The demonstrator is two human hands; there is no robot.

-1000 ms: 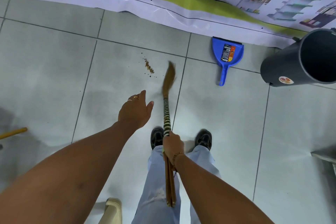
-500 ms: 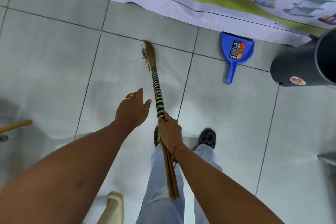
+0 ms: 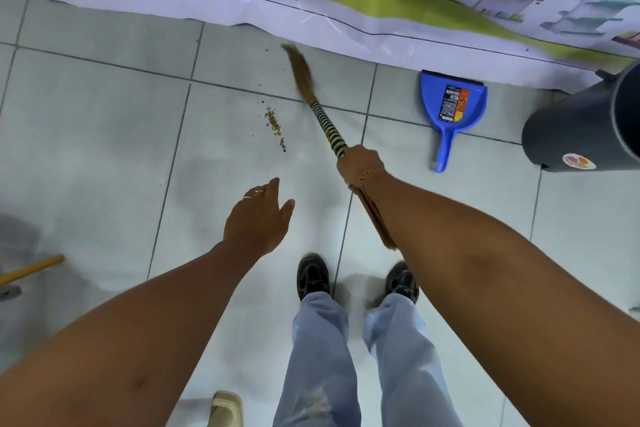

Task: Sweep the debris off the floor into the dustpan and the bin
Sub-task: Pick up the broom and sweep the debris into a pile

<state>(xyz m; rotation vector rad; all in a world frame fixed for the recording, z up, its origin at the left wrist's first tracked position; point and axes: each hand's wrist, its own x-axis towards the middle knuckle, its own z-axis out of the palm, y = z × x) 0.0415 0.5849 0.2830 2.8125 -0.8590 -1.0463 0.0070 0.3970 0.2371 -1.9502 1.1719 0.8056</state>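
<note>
A small streak of brown debris [image 3: 275, 124] lies on the pale floor tiles. My right hand [image 3: 360, 165] grips a short grass broom [image 3: 320, 113] by its black-and-yellow striped handle; the blurred brown bristles reach past the debris, to its upper right, near the banner. My left hand [image 3: 258, 218] hovers empty with its fingers apart, below the debris. A blue dustpan [image 3: 452, 107] lies flat to the right, handle pointing toward me. A dark grey bin [image 3: 581, 135] stands at the right edge.
A white and green printed banner [image 3: 311, 0] runs along the floor's far side. My two black shoes [image 3: 313, 276] stand below the hands. A yellow stick [image 3: 31, 269] pokes in at the left edge, and a beige object [image 3: 227, 407] sits at the bottom.
The broom head has swung from on top of the debris to its right and farther away. My right hand moved forward and rightward with it. The left hand stayed open.
</note>
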